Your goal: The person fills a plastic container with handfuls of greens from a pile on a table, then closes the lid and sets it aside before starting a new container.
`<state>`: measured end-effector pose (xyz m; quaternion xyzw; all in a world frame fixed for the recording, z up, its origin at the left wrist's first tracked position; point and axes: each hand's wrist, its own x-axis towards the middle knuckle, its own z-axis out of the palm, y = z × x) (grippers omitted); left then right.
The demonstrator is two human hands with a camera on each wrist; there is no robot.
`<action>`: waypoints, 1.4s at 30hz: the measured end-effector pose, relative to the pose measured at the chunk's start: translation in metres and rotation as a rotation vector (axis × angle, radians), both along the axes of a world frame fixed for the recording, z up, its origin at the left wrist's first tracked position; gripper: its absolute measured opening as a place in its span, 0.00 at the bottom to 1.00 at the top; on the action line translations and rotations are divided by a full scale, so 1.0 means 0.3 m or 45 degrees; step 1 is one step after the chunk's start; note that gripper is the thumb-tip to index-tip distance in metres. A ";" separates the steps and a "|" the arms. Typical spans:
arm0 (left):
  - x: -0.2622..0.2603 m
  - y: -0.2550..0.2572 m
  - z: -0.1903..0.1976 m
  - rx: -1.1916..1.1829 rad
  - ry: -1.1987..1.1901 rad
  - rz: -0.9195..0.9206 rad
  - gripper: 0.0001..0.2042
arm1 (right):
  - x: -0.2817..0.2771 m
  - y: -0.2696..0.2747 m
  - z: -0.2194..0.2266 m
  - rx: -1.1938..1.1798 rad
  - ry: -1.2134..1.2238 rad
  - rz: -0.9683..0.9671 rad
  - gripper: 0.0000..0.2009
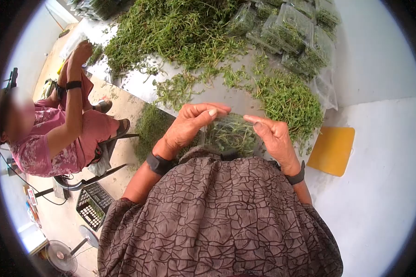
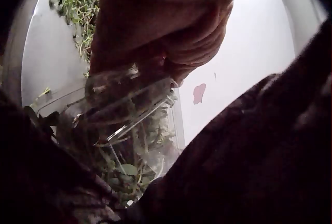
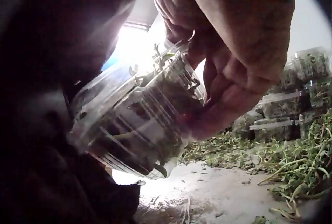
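A clear plastic box [image 1: 230, 135] filled with green sprigs is held close to the torso, above the table's near edge. At its left side my left hand [image 1: 186, 125] grips it, thumb and forefinger along the top edge. My right hand [image 1: 276, 138] holds the opposite side, fingers curled round the corner. In the right wrist view the box [image 3: 142, 123] is tilted, sprigs poke out at its rim, and the right hand's fingers [image 3: 218, 99] press its end wall. The left wrist view shows the clear lid [image 2: 129, 99] over the leaves; whether it is latched I cannot tell.
Loose greens [image 1: 171, 32] are heaped on the table [image 1: 217, 94], with a smaller pile [image 1: 293, 104] at the right. Filled boxes [image 1: 293, 34] stand stacked at the back right. A yellow board [image 1: 332, 151] lies right. A seated person [image 1: 64, 124] is at left, near a black crate [image 1: 94, 206].
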<state>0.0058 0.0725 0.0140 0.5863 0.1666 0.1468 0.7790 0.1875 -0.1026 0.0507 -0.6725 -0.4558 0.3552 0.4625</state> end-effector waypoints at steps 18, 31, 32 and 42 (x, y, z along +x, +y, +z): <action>0.057 -0.013 -0.051 -0.028 0.155 0.106 0.17 | 0.040 -0.003 0.013 -0.265 -0.123 0.089 0.33; 0.069 0.075 -0.240 0.590 0.237 0.359 0.17 | 0.310 -0.012 0.215 0.168 0.247 -0.606 0.20; 0.070 0.071 -0.250 0.589 0.228 0.365 0.17 | 0.350 0.010 0.244 0.307 0.405 -0.664 0.20; 0.087 0.062 -0.295 0.963 0.064 0.487 0.03 | 0.730 0.371 0.387 0.230 0.388 -1.105 0.32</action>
